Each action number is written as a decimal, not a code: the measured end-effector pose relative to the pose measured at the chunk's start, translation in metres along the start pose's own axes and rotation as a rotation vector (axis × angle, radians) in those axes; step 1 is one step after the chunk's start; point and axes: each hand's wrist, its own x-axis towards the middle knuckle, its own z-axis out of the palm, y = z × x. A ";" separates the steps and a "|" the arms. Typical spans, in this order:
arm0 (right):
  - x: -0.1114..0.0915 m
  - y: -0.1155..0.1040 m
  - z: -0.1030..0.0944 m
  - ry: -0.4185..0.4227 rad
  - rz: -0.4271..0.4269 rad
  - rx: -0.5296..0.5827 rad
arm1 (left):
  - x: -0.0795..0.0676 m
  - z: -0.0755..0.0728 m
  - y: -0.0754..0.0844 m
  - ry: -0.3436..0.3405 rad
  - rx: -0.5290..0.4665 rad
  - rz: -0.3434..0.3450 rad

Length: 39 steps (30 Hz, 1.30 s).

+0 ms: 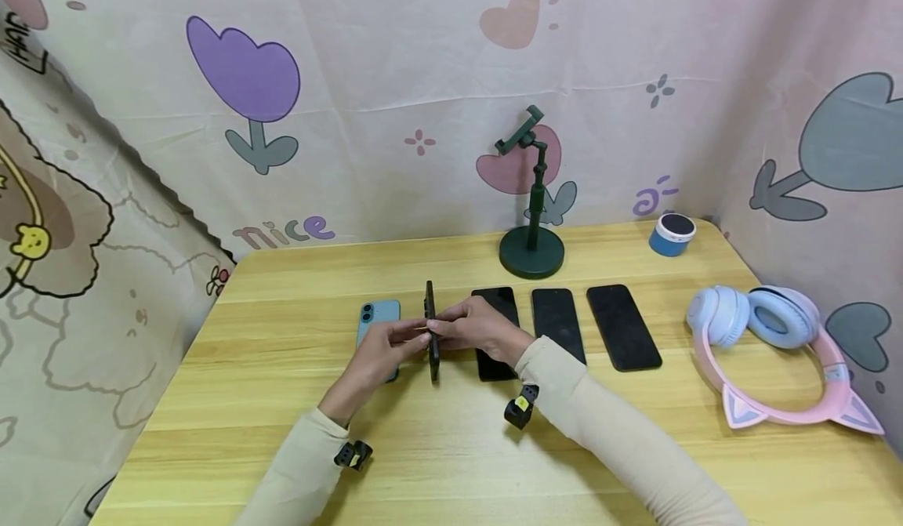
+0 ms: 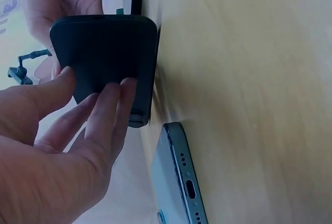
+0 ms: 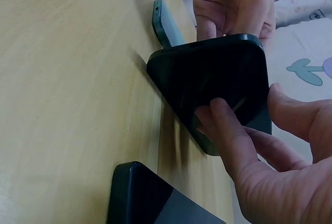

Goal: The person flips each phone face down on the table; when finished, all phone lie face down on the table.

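Held on its long edge, a black phone (image 1: 433,357) stands upright between my two hands, close to or on the wooden table. My left hand (image 1: 374,357) grips it from the left, fingertips on its back (image 2: 98,47) and thumb at its upper edge. From the right, my right hand (image 1: 487,330) holds it with fingers against the dark screen side (image 3: 207,73) and thumb at the upper edge. A light blue phone (image 1: 383,312) lies back up beside my left hand, partly hidden by it. Under my right wrist lies another black phone (image 1: 494,367), partly covered.
Two more black phones, a middle one (image 1: 557,318) and a right one (image 1: 624,328), lie in the row. Behind them stands a dark green phone stand (image 1: 532,252). A blue and white round speaker (image 1: 670,237) and pink cat-ear headphones (image 1: 769,415) are at the right.
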 end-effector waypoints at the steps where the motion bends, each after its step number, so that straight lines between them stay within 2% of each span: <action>1: 0.000 0.000 0.000 0.005 0.006 0.008 | -0.001 0.001 0.000 -0.003 0.010 0.011; 8: -0.002 0.000 -0.001 0.030 0.030 0.063 | -0.002 0.006 -0.002 -0.033 0.030 0.094; 15: -0.004 0.001 -0.003 0.064 0.045 0.079 | -0.006 0.010 -0.003 -0.010 0.119 0.109; 21: -0.004 0.004 -0.004 0.103 0.061 0.045 | -0.009 0.011 -0.001 -0.007 0.217 0.131; 26: -0.004 0.006 -0.004 0.130 0.068 0.013 | -0.012 0.010 0.001 -0.008 0.309 0.116; 31: -0.004 0.008 -0.003 0.163 0.067 -0.018 | -0.013 0.009 0.000 -0.010 0.423 0.157; 39: -0.004 0.014 -0.002 0.172 0.062 -0.098 | -0.017 0.013 -0.001 0.003 0.517 0.188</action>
